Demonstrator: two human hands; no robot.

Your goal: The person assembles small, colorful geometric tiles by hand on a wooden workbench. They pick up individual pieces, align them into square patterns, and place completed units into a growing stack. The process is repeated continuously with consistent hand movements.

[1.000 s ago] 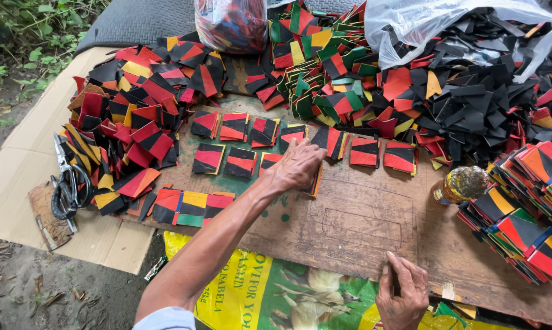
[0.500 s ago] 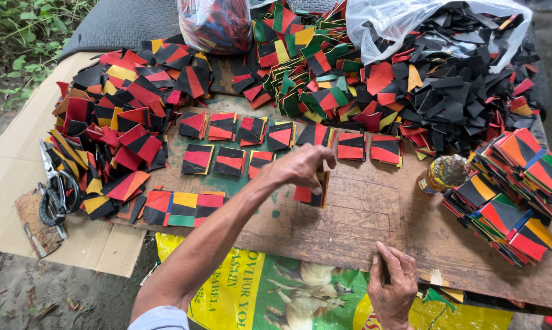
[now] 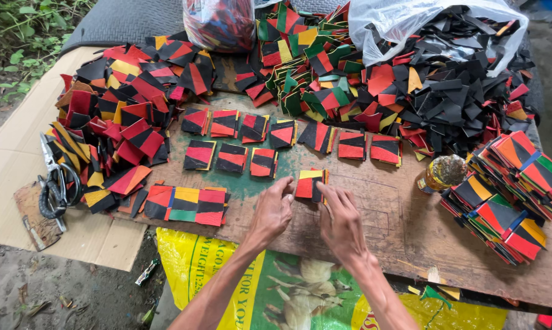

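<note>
– Item in hand?
– One small stack of squares (image 3: 311, 184), red, yellow and black, on the wooden board (image 3: 374, 226). My left hand (image 3: 271, 212) pinches its left edge, my right hand (image 3: 342, 221) grips its right edge.
– Nearby stock?
– Single squares in rows (image 3: 251, 143) just above; a finished patchwork strip (image 3: 187, 205) to the left; scissors (image 3: 55, 186) on the cardboard (image 3: 13, 153); a small bottle (image 3: 440, 173) right of the stack

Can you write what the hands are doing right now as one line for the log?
left hand: touching striped square | right hand: fingers on same square | surface: wooden board | nearby: glue bottle, scissors
</note>
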